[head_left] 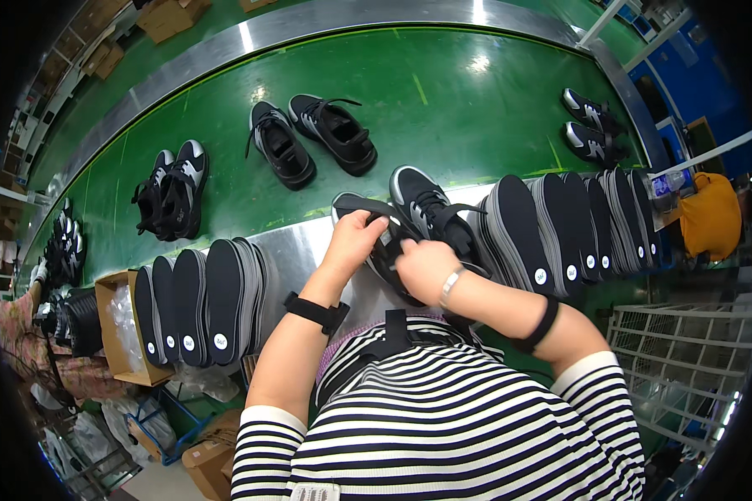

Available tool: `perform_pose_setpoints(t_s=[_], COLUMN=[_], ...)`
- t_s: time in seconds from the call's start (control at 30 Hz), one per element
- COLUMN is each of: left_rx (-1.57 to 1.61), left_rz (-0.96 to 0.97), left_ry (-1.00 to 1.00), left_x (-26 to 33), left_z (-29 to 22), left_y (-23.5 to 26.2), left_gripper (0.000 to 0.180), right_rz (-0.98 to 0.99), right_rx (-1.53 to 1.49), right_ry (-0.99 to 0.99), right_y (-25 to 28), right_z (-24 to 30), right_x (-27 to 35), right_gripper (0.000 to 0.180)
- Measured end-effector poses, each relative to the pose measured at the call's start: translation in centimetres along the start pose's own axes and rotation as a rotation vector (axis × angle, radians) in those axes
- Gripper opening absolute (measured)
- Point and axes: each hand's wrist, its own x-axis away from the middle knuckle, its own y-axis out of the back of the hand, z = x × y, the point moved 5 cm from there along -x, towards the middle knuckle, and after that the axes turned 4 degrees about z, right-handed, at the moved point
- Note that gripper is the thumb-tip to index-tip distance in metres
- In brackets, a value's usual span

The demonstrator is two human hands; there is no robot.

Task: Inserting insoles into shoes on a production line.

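A black sneaker with a silver toe (384, 260) rests on the metal edge of the line, heel toward me. At its upper, near the tongue, my left hand (358, 240) is closed on the dark material. My right hand (428, 269) has its fingers curled at the shoe's opening, gripping near the collar; its fingertips are partly hidden. Just right of this shoe lies a second sneaker (426, 203), laced and with a strap.
Stacked black insoles stand on both sides, left (226, 296) and right (510, 225). Beyond lie more sneakers (334, 134) on the green belt (443, 92). A cardboard box (119, 334) sits at left, near a co-worker's sleeve (17, 326). At right are a wire rack (677, 359) and a yellow cloth (710, 217).
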Motion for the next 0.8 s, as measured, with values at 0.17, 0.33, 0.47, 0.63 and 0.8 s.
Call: perform_pose_setpoints(t_s=[0.17,0.33,0.47,0.63,0.8], left_rx=[-0.196,-0.261,0.019,0.133,0.087], left_rz=[-0.188,-0.177,-0.057,-0.05,-0.167], left_ry=[-0.13,0.01,0.133,0.133,0.075], left_x=[-0.2,-0.9,-0.9,-0.6,-0.6], left_z=[0.1,1.7,2.6,2.6,2.8], left_y=[-0.1,0.0,-0.5,-1.2,-1.4], left_gripper=[0.022,0.025,0.016,0.016,0.026], right_rz=[-0.022,0.174,0.132,0.173,0.492], right_rx=[-0.092,0.091,0.073,-0.08,-0.125], right_ry=[-0.098,-0.081,0.053,0.023,0.013], right_y=[0.1,1.5,2.0,-0.8,-4.3], right_z=[-0.1,-1.7,-1.5,-0.5,-1.5], right_x=[1.0,5.5,4.9,0.7,-2.7], right_gripper=[0.031,0.034,0.019,0.016,0.024])
